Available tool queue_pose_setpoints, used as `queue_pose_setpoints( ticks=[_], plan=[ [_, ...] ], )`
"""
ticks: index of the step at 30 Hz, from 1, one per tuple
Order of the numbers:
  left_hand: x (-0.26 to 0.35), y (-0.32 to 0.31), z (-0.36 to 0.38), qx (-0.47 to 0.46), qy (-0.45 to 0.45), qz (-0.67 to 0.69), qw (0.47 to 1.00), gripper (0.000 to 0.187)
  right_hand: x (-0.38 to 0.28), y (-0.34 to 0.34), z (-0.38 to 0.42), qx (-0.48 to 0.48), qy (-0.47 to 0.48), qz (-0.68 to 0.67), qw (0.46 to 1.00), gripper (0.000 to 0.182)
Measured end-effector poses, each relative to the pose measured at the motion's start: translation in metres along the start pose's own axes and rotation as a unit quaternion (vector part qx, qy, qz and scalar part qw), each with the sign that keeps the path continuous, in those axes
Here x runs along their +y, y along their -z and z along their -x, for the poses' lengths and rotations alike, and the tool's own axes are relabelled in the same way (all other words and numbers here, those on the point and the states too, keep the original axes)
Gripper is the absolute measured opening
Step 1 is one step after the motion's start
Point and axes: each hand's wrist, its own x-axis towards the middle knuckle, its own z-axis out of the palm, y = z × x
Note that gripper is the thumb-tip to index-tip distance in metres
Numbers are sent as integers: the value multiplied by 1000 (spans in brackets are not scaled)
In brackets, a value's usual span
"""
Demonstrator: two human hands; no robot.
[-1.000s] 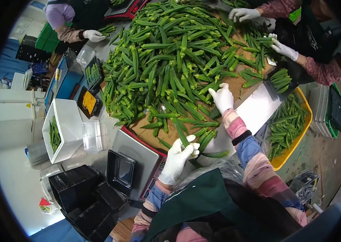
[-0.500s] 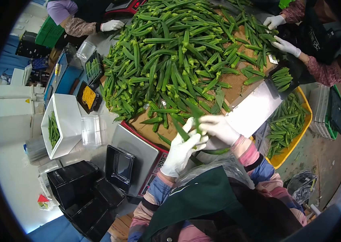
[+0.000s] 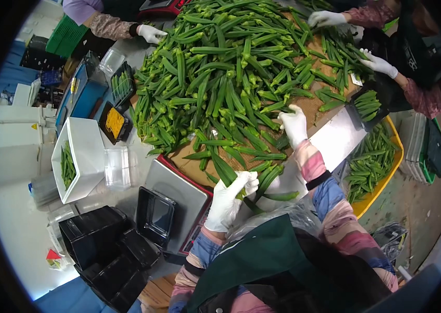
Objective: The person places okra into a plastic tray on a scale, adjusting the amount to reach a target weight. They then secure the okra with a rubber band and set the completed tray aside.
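Green okra pods (image 3: 222,168) stick out of my left hand (image 3: 231,201), whose white-gloved fingers are closed around them near the front edge of the heap. More pods (image 3: 270,177) lie just beside those fingers, on the near side. My right hand (image 3: 295,128), also gloved in white, hovers at the right front of the large okra pile (image 3: 205,78), fingers apart and nothing showing between them. Brown cardboard (image 3: 311,101) lies under the pile's right side, close to that hand.
A scale (image 3: 176,190) with a black tray (image 3: 156,215) stands at my left, near stacked black trays (image 3: 93,235). Yellow bands fill a small tray (image 3: 114,125). To the right is a yellow crate (image 3: 399,156) of okra. Co-workers' gloved hands (image 3: 151,34) reach the pile from across.
My right hand has left the pod it held together with my left and moved up and right toward the pile. The left hand keeps its pods. Co-workers' hands have shifted.
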Motion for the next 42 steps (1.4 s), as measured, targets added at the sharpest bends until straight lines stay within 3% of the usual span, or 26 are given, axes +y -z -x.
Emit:
queue_pose_setpoints(
  ticks=[2, 5, 8, 12, 14, 17, 18, 20, 21, 22, 24, 25, 28, 30, 32, 34, 36, 39, 42],
  plan=[
    [-1, 0, -3, -3, 1, -3, 1000, 21, 9, 8, -6, -47, -88, -35, 994, 39],
    [-6, -1, -7, -15, -1, -28, 999, 24, -16, -7, 0, -82, -154, -50, 983, 33],
    [-4, -8, -1, -23, -19, -48, 998, 27, -8, -27, -24, -49, -244, -119, 961, 23],
    [3, 0, -1, -3, -35, -20, 999, 32, -17, -3, 7, -222, -251, -323, 885, 14],
    [11, -5, -2, 11, -41, -1, 999, 30, -63, 9, 61, -319, -160, -80, 931, 13],
    [2, 3, -10, -25, -61, 29, 997, 21, -76, 7, 111, -509, -40, 112, 853, 19],
    [4, 3, -12, -60, -58, 20, 996, 21, -78, 2, 116, -540, -63, 95, 834, 23],
    [9, -1, -8, -14, -46, 22, 999, 21, -87, -5, 97, -490, -72, 30, 868, 30],
    [10, 0, -7, -6, -47, 18, 999, 23, -89, -12, 79, -417, -81, 5, 905, 31],
    [11, 1, -5, 4, -49, 15, 999, 26, -71, -26, 56, -324, -28, 19, 945, 31],
    [11, 3, -2, 10, -58, 20, 998, 31, -46, -56, 10, -91, 136, 201, 966, 39],
    [9, 4, -1, 7, -66, 27, 997, 33, -55, -64, 4, -75, 143, 274, 948, 46],
    [13, 6, 1, -15, -68, 46, 997, 38, -51, -82, -12, -58, 172, 285, 941, 48],
    [14, 7, 4, -27, -55, 60, 996, 40, -41, -76, -35, -112, 186, 214, 952, 44],
    [18, 9, 6, -37, -39, 72, 996, 41, -45, -58, -42, -191, 111, 74, 973, 39],
    [21, 6, 10, -35, -41, 74, 996, 42, -71, -25, -24, -202, 3, 11, 979, 34],
    [21, 7, 10, -34, -38, 74, 996, 43, -63, -8, -16, -192, -14, -93, 977, 32],
    [15, 8, 9, -33, -28, 71, 997, 45, -58, 21, 4, -250, -32, -260, 932, 32],
    [13, 9, 10, -31, -24, 70, 997, 46, -37, 43, 11, -259, -48, -303, 916, 32]
  ],
)
